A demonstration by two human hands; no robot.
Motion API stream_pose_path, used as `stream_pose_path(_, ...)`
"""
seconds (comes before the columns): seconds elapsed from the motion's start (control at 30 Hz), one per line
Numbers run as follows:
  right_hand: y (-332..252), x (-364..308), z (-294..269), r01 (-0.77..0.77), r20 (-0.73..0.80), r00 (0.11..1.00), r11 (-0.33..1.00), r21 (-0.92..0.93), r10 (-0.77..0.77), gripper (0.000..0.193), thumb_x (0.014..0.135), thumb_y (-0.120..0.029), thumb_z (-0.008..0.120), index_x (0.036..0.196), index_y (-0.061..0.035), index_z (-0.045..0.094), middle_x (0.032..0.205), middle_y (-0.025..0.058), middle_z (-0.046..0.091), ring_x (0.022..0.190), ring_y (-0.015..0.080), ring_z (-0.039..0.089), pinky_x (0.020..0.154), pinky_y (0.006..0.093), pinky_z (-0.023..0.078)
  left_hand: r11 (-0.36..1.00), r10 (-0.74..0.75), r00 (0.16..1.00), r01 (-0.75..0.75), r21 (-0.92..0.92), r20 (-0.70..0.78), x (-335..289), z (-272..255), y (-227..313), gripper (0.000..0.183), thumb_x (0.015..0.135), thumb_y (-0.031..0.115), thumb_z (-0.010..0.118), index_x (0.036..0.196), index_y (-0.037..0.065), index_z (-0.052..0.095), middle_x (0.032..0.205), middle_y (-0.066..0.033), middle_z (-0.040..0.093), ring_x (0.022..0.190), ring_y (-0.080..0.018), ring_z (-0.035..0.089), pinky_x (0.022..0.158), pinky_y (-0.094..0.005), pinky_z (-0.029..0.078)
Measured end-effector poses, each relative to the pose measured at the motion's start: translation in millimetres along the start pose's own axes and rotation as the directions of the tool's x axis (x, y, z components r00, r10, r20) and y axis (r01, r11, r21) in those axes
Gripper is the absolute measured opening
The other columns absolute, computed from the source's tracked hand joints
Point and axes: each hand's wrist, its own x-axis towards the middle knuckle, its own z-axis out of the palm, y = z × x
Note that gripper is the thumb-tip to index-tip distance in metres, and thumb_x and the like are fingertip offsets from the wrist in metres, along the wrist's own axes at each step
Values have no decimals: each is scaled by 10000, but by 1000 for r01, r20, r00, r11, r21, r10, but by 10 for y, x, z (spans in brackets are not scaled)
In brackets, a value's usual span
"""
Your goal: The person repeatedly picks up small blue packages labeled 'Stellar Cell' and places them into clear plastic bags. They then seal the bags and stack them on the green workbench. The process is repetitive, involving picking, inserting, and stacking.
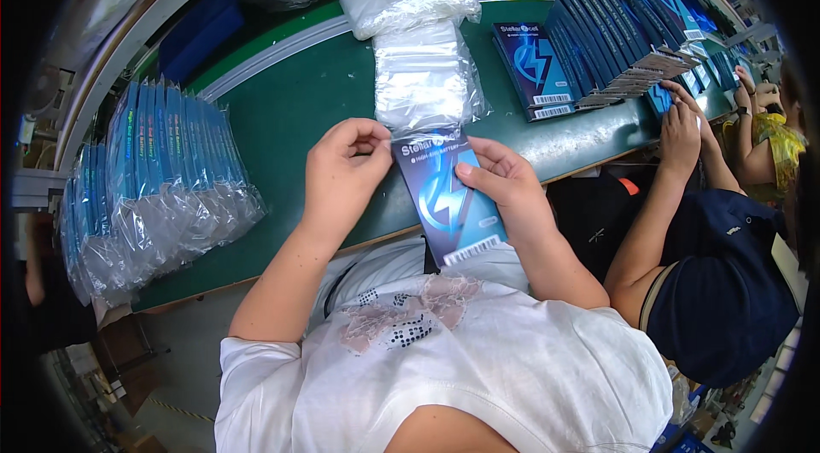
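My right hand (510, 184) grips a flat blue box (448, 201) with a lightning-bolt design, thumb on its front face and fingers behind. The box is tilted, its top end against the near edge of a stack of clear plastic bags (418, 77). Beside the box's upper left corner, my left hand (348, 163) is closed in a pinch on the edge of a clear plastic bag. What lies between those fingertips is partly hidden.
Bagged blue boxes (171, 158) stand in rows at the left of the green table (299, 94). A folded plastic bundle (410, 2) lies behind the bags. Unbagged boxes (606, 35) are stacked at the right, close to a co-worker's hands (681, 128).
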Motion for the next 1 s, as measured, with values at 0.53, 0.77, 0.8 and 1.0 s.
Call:
stream_pose_path(0.53, 28, 17, 215, 51, -16, 997, 828, -559, -72, 268, 762, -171, 757, 918, 6, 630, 628, -26, 505, 560, 32, 407, 492, 209, 341, 679, -188, 954, 297, -671, 232, -171, 32, 116, 286, 869, 82, 605, 1123, -17, 520, 1050, -91, 617, 934, -149, 607, 847, -304, 487)
stream_pose_path(0.77, -233, 4, 287, 637, 449, 760, 400, -659, -471, 923, 645, -111, 800, 1422, -101, 301, 816, 93, 572, 680, 146, 538, 616, 254, 464, 642, -205, 926, 372, -670, 317, -260, 25, 323, 283, 898, 62, 536, 1166, -21, 502, 1112, -125, 596, 999, -211, 607, 863, -353, 506)
stream_pose_path(0.8, -266, 11, 301, 730, 460, 647, 320, -604, -608, 703, 695, -45, 713, 1325, -68, 404, 834, 113, 584, 732, 172, 558, 646, 272, 475, 607, -179, 909, 404, -685, 377, -339, 98, 365, 291, 902, 83, 546, 1171, -18, 500, 1136, -130, 583, 1044, -229, 589, 893, -380, 498)
stream_pose_path(1.0, -554, -181, 363, 866, 439, 357, 116, -486, -824, 213, 751, 111, 480, 901, 16, 597, 867, 142, 610, 730, 266, 599, 655, 331, 483, 507, -22, 639, 670, -542, 769, -385, 28, 178, 457, 952, 345, 478, 1240, -9, 464, 1238, -166, 517, 1141, -301, 530, 950, -445, 457)
